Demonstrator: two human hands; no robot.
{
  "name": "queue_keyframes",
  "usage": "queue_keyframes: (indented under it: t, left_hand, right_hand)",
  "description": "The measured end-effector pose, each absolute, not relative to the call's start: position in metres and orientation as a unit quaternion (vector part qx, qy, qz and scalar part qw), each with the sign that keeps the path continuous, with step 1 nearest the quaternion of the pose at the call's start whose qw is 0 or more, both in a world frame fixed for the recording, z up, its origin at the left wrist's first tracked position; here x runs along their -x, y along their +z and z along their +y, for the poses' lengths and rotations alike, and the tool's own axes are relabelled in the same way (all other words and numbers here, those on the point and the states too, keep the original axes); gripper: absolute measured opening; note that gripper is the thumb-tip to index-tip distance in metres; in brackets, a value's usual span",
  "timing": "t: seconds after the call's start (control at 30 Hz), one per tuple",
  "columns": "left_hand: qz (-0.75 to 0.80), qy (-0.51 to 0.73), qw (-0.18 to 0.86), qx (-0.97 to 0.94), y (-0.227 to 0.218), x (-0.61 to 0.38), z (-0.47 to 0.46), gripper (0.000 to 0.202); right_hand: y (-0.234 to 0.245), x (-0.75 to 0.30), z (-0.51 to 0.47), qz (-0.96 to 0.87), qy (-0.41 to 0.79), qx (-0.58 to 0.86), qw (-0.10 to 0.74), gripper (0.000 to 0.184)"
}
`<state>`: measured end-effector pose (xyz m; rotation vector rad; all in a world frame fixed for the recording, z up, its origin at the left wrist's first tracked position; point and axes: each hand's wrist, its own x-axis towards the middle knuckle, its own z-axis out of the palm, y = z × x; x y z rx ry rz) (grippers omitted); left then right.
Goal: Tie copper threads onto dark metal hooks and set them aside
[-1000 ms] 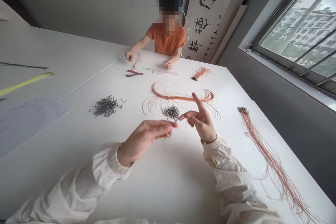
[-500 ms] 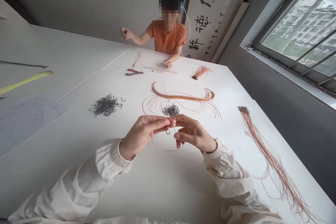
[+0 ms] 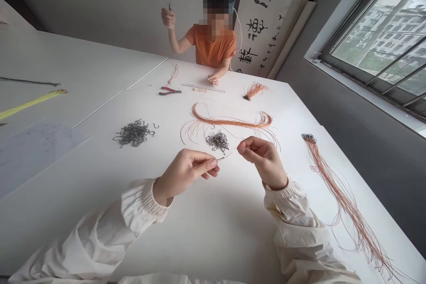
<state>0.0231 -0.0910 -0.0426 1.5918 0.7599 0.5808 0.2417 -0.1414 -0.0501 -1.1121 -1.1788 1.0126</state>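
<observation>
My left hand (image 3: 191,166) is closed in a pinch on a small dark fish hook (image 3: 220,158), whose shank end pokes out past the fingertips; the fingers hide the rest. Thumb and forefinger of my right hand (image 3: 264,157) pinch a thin fishing line (image 3: 229,154), which runs in the gap between the two hands. Just beyond the hands lies a small pile of dark fish hooks (image 3: 218,141). Behind that pile stretches a curved bundle of orange line (image 3: 229,122) with loose strands.
A larger hook pile (image 3: 135,133) lies left. Hooks tied to long orange lines (image 3: 342,191) spread along the right. Farther off are red-and-black pliers (image 3: 169,91) and a short line bundle (image 3: 254,91). Across the table (image 3: 100,213), a person in orange (image 3: 214,49) raises one hand.
My hands have parted: the right moved right and slightly up, drawing line, while the left stays nearly in place with the hook. The person opposite has raised a hand higher.
</observation>
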Motion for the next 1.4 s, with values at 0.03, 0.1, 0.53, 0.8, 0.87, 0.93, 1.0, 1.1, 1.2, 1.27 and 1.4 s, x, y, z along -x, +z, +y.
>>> queue_keyframes:
  t: [0.03, 0.1, 0.53, 0.8, 0.87, 0.93, 1.0, 1.1, 1.2, 1.27, 1.4]
  left_hand:
    - [0.327, 0.236, 0.596, -0.694, -0.044, -0.023, -0.091, 0.03]
    - [0.325, 0.217, 0.592, -0.705, -0.046, -0.022, -0.091, 0.031]
    - [0.322, 0.215, 0.576, -0.72, -0.043, -0.022, -0.092, 0.029]
    - [0.312, 0.199, 0.594, -0.714, -0.043, -0.021, -0.09, 0.027]
    - [0.31, 0.198, 0.598, -0.712, -0.043, -0.021, -0.09, 0.027]
    - [0.307, 0.204, 0.595, -0.714, -0.043, -0.02, -0.09, 0.027]
    - [0.305, 0.211, 0.581, -0.725, -0.043, -0.02, -0.09, 0.028]
    - [0.305, 0.22, 0.549, -0.747, -0.042, -0.019, -0.091, 0.03]
    - [0.31, 0.228, 0.528, -0.758, -0.041, -0.019, -0.092, 0.031]
    - [0.312, 0.232, 0.523, -0.759, -0.039, -0.019, -0.092, 0.03]
    - [0.31, 0.241, 0.527, -0.753, -0.037, -0.019, -0.092, 0.03]
  right_hand:
    - [-0.049, -0.241, -0.143, -0.51, 0.421, 0.477, 0.579, 0.018]
    - [-0.048, -0.238, -0.145, -0.537, 0.407, 0.479, 0.563, 0.016]
    - [-0.055, -0.226, -0.146, -0.637, 0.361, 0.509, 0.454, 0.021]
    - [-0.053, -0.228, -0.148, -0.639, 0.362, 0.515, 0.442, 0.018]
    - [-0.053, -0.228, -0.148, -0.642, 0.364, 0.509, 0.444, 0.016]
    - [-0.052, -0.228, -0.149, -0.642, 0.368, 0.501, 0.449, 0.015]
    - [-0.051, -0.228, -0.149, -0.644, 0.374, 0.493, 0.449, 0.015]
    - [-0.049, -0.228, -0.15, -0.651, 0.387, 0.482, 0.44, 0.016]
    - [-0.047, -0.229, -0.151, -0.658, 0.385, 0.482, 0.432, 0.016]
    - [-0.047, -0.23, -0.152, -0.663, 0.378, 0.482, 0.431, 0.018]
    - [-0.049, -0.229, -0.153, -0.674, 0.361, 0.473, 0.438, 0.016]
